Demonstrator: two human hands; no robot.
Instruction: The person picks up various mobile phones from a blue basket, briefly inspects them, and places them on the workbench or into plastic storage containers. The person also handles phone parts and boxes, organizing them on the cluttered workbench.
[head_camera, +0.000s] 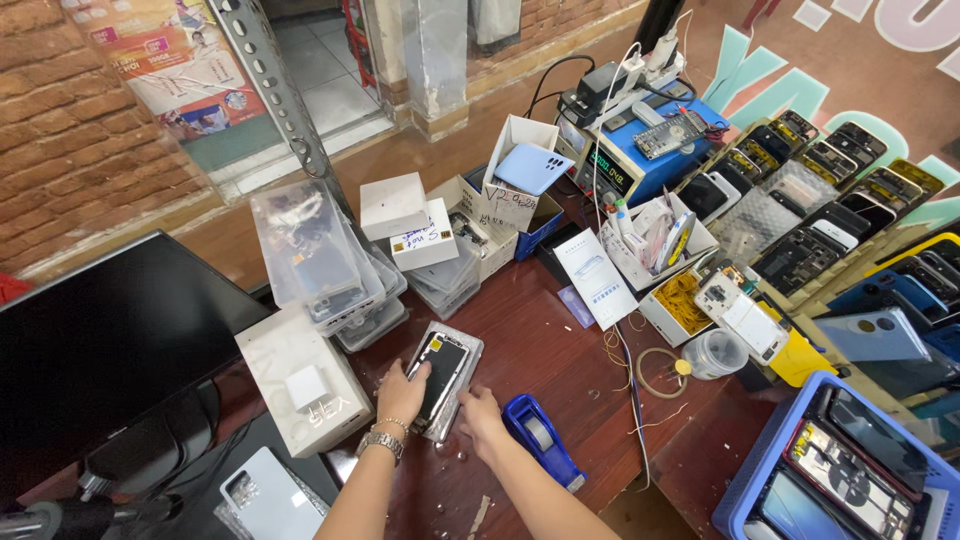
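A black phone back housing (440, 372) lies on a sheet of clear bubble wrap (468, 345) on the dark wooden desk (545, 340). My left hand (400, 393) rests on the housing's left edge and lower end, a metal watch on its wrist. My right hand (480, 417) presses the bubble wrap at the lower right corner of the housing. Both hands hold the wrapped piece flat against the desk.
A blue tape dispenser (540, 437) lies just right of my right hand. A white box (303, 390) and a black monitor (100, 350) stand to the left. Clear plastic cases (315, 260), small boxes, a blue power supply (640, 150) and trays of phone housings (830, 190) crowd the back and right.
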